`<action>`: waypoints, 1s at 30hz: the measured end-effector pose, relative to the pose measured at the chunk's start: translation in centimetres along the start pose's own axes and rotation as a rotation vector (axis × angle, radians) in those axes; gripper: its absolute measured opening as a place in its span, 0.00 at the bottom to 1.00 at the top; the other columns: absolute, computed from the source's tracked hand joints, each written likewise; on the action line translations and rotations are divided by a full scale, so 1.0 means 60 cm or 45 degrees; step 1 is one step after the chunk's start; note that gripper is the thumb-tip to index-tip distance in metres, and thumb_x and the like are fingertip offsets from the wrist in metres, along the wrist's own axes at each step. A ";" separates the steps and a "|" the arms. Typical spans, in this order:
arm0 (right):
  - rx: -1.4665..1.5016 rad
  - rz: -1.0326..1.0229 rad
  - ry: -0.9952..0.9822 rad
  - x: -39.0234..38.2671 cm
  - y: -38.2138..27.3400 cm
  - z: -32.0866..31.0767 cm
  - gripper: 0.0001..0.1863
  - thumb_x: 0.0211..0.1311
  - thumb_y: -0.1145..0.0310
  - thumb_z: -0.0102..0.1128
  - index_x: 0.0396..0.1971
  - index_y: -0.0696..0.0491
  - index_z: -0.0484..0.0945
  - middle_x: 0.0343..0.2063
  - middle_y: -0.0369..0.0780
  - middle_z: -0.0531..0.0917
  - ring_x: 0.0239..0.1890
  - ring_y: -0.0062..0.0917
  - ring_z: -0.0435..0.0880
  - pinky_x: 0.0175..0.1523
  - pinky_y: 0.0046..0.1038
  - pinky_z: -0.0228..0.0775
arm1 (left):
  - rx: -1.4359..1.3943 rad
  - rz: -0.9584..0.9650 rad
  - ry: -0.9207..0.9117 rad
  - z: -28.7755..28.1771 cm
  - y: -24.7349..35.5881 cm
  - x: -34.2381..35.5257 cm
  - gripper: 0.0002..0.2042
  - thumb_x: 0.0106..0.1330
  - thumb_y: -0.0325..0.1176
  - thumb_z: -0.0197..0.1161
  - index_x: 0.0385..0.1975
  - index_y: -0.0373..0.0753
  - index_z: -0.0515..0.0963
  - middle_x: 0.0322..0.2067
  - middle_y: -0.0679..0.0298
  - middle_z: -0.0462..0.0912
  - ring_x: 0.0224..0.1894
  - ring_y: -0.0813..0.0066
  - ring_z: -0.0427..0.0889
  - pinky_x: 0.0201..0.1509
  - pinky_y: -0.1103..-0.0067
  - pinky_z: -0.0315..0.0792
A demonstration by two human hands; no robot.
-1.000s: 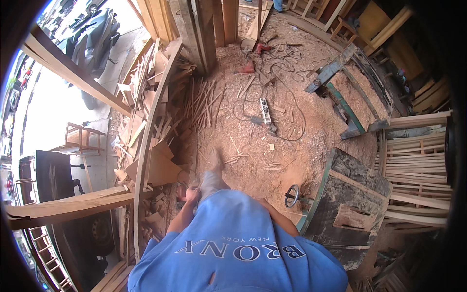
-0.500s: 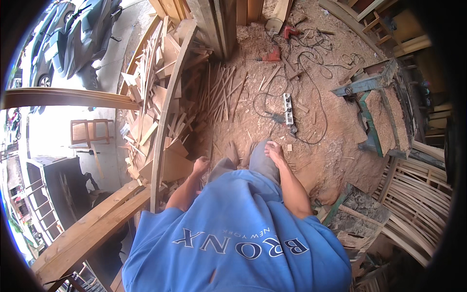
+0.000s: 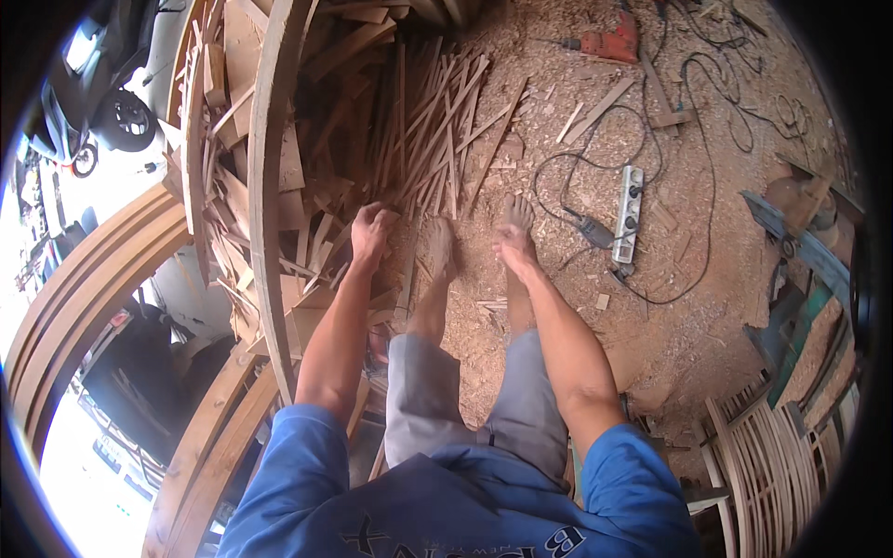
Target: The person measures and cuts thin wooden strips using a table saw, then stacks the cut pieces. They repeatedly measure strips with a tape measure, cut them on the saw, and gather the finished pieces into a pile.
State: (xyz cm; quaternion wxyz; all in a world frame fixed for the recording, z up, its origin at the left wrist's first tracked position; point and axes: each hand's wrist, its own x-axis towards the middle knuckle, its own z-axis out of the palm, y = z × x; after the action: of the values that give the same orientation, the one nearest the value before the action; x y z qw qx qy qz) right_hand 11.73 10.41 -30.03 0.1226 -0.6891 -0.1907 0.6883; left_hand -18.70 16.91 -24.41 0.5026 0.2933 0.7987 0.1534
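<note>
Both my arms reach forward over my grey shorts [image 3: 423,395] and bare feet. My left hand [image 3: 371,232] hovers next to the scrap wood pile [image 3: 288,172], with its fingers curled in and no object visible in them. Above my right foot [image 3: 519,212] hangs my right hand [image 3: 513,246], loosely bent, its fingers a little apart and nothing seen in them. Right of that hand, a white power strip [image 3: 629,214] with a grey plug-like device [image 3: 593,232] lies on the sawdust-covered floor. Neither hand touches the wood or the power strip.
A curved wooden beam [image 3: 267,186] rises along my left, beside more curved timbers [image 3: 88,279]. Thin wood strips [image 3: 446,130] lie ahead. Farther off are an orange-red power drill [image 3: 609,44] and loose black cables [image 3: 712,139]. Slatted wood pieces [image 3: 767,474] stand at the lower right.
The view has shifted so that my legs and feet show more fully. My arms now stretch farther forward, and my right hand has come off my thigh. The floor items appear larger.
</note>
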 end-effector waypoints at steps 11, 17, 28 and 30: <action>-0.418 -0.288 0.644 0.466 -0.069 0.047 0.26 0.61 0.54 0.65 0.51 0.60 0.75 0.39 0.47 0.85 0.42 0.35 0.84 0.51 0.34 0.74 | 0.827 0.644 0.430 0.173 -0.041 0.513 0.25 0.61 0.38 0.60 0.55 0.29 0.71 0.40 0.40 0.80 0.42 0.43 0.81 0.49 0.60 0.76; -0.291 -0.398 0.568 0.465 -0.076 0.116 0.16 0.63 0.62 0.62 0.38 0.61 0.76 0.34 0.47 0.84 0.33 0.34 0.84 0.42 0.36 0.75 | 0.957 0.555 0.296 0.161 -0.043 0.603 0.24 0.64 0.41 0.55 0.56 0.31 0.71 0.45 0.42 0.79 0.47 0.45 0.79 0.54 0.61 0.73; -0.109 -0.437 0.401 0.467 -0.119 0.206 0.36 0.60 0.51 0.65 0.57 0.64 0.67 0.54 0.54 0.73 0.59 0.43 0.71 0.65 0.42 0.61 | 1.536 0.477 -0.457 0.167 0.000 0.692 0.24 0.71 0.45 0.47 0.59 0.34 0.71 0.54 0.46 0.77 0.56 0.50 0.77 0.63 0.62 0.68; 0.018 -0.373 0.449 0.473 -0.128 0.222 0.45 0.57 0.50 0.68 0.62 0.67 0.59 0.57 0.57 0.70 0.62 0.46 0.67 0.70 0.42 0.54 | 1.770 0.526 -0.462 0.168 -0.002 0.689 0.25 0.72 0.46 0.46 0.60 0.34 0.71 0.56 0.46 0.77 0.58 0.51 0.77 0.65 0.63 0.67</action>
State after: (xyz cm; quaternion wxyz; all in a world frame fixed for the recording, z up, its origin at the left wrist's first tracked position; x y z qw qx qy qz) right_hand -2.83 28.32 -52.60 0.2576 -0.7629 -0.2596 0.5332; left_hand -23.07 42.02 -58.45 0.2862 0.7080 0.5449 -0.3463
